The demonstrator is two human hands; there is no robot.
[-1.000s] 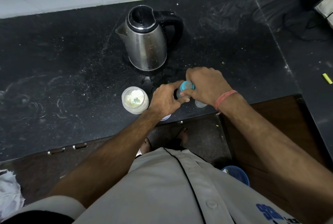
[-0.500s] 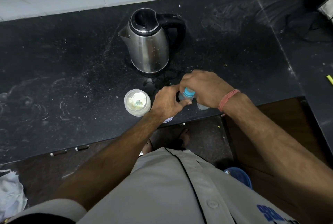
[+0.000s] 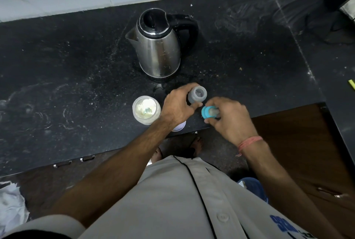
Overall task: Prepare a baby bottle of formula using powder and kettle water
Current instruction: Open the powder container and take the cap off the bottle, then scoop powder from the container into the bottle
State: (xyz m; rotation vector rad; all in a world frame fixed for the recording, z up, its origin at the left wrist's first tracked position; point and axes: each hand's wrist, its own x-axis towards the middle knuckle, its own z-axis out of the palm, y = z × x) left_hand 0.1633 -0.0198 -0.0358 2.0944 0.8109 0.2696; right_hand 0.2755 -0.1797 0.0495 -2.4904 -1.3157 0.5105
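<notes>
Taking the kettle [image 3: 158, 46] as the landmark, standing upright on the dark tabletop [image 3: 57, 77] with its lid down and its handle turned to the right: in front of it and a little to its left sits the powder jar [image 3: 146, 112], lid off and mouth up, pale formula showing inside with what looks like a small scoop lying in it, probably left open so the powder is ready to be dosed. Straight in front of the kettle, the left hand [image 3: 177, 107] has its fingers curled round the baby bottle [image 3: 197, 95], holding it upright with its bare mouth facing up; that grip seems meant to steady the bottle for filling. Under that wrist, at the tabletop's front edge, a pale round thing [image 3: 179, 126] shows only in part and I cannot tell what it is. In front of the kettle and to its right, just beside the bottle but clear of its mouth, the right hand [image 3: 228, 118] pinches the blue teat cap [image 3: 209, 112], turned on its side; it is apparently held away so the neck is free for powder and kettle water
</notes>
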